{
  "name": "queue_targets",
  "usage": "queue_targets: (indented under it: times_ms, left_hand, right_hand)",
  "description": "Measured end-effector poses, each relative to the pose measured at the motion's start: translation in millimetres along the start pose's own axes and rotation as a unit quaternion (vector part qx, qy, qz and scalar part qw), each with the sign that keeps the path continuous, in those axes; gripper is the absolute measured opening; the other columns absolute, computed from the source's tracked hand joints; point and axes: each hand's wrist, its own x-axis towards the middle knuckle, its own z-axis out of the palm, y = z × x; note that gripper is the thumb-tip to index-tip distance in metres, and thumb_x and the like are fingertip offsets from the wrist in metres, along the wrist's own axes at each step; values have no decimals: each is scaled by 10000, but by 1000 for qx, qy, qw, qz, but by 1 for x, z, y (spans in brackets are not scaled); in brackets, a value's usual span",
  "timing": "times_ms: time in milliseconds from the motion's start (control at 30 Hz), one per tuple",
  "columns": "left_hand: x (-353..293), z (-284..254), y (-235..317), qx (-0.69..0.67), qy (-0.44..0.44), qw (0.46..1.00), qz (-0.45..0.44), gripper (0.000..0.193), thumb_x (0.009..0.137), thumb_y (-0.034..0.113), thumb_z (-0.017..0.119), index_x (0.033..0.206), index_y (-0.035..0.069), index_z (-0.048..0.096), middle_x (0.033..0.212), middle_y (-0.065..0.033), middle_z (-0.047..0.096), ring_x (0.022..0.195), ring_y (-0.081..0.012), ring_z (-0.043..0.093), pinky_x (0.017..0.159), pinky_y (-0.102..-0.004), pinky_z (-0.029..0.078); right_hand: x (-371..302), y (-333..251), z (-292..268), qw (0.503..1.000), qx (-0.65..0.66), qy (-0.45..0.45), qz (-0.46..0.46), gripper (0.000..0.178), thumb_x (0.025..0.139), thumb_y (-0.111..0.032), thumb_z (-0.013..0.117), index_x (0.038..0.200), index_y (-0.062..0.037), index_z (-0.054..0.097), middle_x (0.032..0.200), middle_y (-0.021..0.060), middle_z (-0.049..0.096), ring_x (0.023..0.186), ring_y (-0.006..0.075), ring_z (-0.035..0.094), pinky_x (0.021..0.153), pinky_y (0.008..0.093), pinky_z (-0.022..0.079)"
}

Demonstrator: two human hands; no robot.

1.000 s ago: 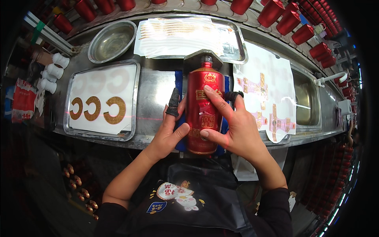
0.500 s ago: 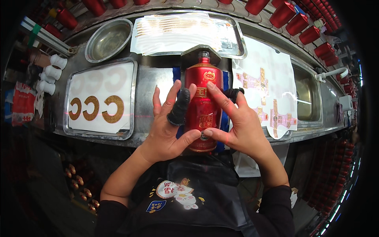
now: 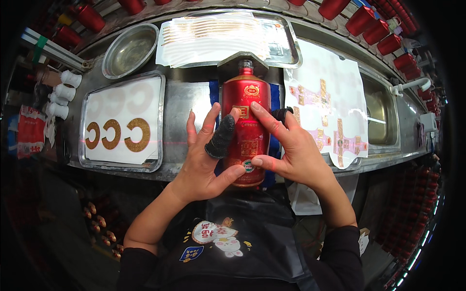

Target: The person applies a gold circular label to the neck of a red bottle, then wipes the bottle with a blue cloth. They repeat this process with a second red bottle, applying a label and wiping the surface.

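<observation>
Your left hand [image 3: 196,167] and right hand [image 3: 303,157], fingers spread, touch the red bottle [image 3: 245,133] (bare countertop [image 3: 187,109] leftward, toward a tray rim [image 3: 161,123]).

Left of the round steel basin [image 3: 130,54] ran a metal rail [image 3: 60,52] with green tape [image 3: 39,46]; below-left of the basin stood white spool-shaped pieces [image 3: 64,92]; far right, a steel sink [image 3: 383,127] and white faucet [image 3: 411,87].

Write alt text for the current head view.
Left hand and right hand rest on a red bottle lying at a metal counter, its neck pointing away. Three gold C shapes lie in a tray at left; a white sheet with pink and gold pieces lies at right.
</observation>
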Motion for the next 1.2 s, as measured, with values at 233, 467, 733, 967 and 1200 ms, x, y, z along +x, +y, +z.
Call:
queue_targets:
  times_ms: [233,467,733,967,1200]
  left_hand:
    - [2,-3,0,-8,14,1000,11,835,904,400,698,1591,119,316,1624,-166,367,1556,-400,166,1175,-662,-44]
    - [4,-2,-2,16,6,1000,9,833,906,417,697,1585,115,323,1619,-160,376,1555,-399,166,1177,-669,-20]
    - [1,1,-9,-27,9,999,19,833,910,420,695,1583,97,324,1627,-164,360,1561,-379,167,1185,-637,-47]
    - [-3,-2,-19,-98,8,995,24,903,925,407,701,1619,84,221,1620,-151,386,1561,-362,180,1205,-587,-45]
    - [-1,1,-20,-76,10,996,36,904,895,422,730,1604,91,276,1615,-133,398,1554,-375,199,1203,-606,-26]
  right_hand:
    - [1,-2,-1,1000,4,15,-3,927,783,-549,788,1580,-306,383,878,160,443,758,353,534,701,414,451]
    - [6,-2,4,999,11,37,-21,901,794,-513,784,1577,-395,355,884,184,470,738,380,587,693,450,488]
    - [2,7,5,999,30,23,-11,904,824,-452,773,1596,-211,367,898,132,508,767,263,483,731,364,423]
    - [-11,24,6,996,73,14,-53,878,866,-549,732,1583,-170,396,860,28,425,713,142,375,623,291,338]
    - [-11,30,14,995,83,20,-59,917,832,-593,752,1582,-197,404,878,26,444,684,115,367,578,270,326]
